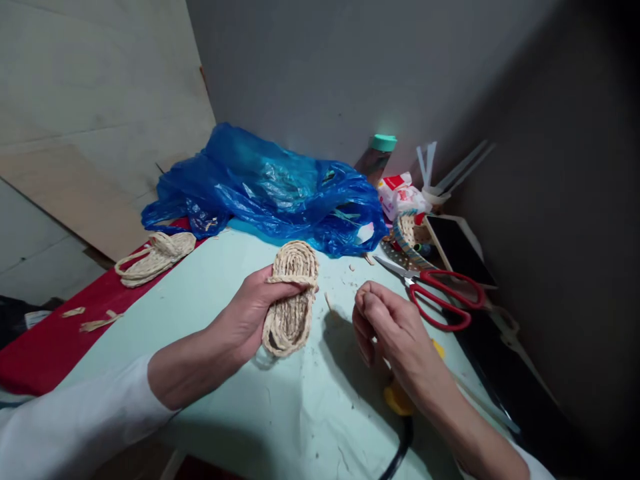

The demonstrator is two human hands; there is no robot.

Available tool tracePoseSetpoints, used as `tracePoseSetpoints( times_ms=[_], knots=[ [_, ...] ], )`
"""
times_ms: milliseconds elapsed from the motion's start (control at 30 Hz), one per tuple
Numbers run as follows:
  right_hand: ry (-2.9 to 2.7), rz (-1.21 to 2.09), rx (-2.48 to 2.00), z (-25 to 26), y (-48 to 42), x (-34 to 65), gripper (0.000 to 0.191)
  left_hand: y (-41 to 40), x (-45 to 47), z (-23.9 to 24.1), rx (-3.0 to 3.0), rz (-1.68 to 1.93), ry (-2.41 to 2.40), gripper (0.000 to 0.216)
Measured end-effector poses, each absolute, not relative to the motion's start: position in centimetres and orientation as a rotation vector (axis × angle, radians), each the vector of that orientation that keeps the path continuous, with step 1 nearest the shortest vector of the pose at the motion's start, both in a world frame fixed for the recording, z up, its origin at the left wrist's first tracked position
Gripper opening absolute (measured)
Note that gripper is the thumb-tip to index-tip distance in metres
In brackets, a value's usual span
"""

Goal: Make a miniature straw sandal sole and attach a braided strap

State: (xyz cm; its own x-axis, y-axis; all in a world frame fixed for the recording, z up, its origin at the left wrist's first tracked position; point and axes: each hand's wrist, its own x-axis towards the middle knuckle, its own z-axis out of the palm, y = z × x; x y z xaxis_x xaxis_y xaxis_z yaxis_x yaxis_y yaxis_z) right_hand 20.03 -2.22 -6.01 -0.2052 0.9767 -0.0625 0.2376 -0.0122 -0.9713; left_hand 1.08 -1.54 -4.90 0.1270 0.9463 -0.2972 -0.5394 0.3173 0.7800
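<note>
My left hand [253, 313] grips a small woven straw sandal sole [291, 297], thumb across its upper part, holding it just above the pale green table top [300, 413]. To the right of it, my right hand [387, 327] is curled with fingers pressed together; what they pinch, if anything, is too small to name. A short straw bit [329, 301] lies between the two hands. A second finished straw sandal [153, 257] rests at the left on the red cloth [55, 347].
A crumpled blue plastic bag [270, 190] lies behind the sandal. Red-handled scissors [440, 293] lie right of my right hand, near a dark tablet [457, 250], a green-capped bottle [377, 157] and a tape roll [407, 230]. A yellow tool [397, 400] with a black cord sits under my right wrist.
</note>
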Motion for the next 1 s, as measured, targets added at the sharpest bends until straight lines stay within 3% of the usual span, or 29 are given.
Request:
tracePoseSetpoints(
  times_ms=[167,400,533,700,1000],
  knots=[
    [-1.721,1.135,-1.279,-5.6,-2.6,19.8,0.039,-1.5,0.8,-5.7,0.613,1.149,0.866,0.024],
    [-1.857,1.059,-1.127,-4.9,-2.9,19.9,0.036,-1.7,1.4,-5.1,0.552,1.144,0.795,0.034],
    [-1.79,0.938,-1.016,-4.5,-3.1,20.0,0.028,-2.0,1.3,-4.8,0.473,1.111,0.818,0.041],
    [-1.697,0.819,-1.008,-4.1,-2.9,20.2,0.015,-2.1,1.3,-4.6,0.411,1.064,0.767,0.035],
    [-1.578,0.879,-1.082,-4.5,-2.8,20.1,0.006,-2.2,1.8,-4.1,0.482,1.042,0.883,0.03]
  ],
)
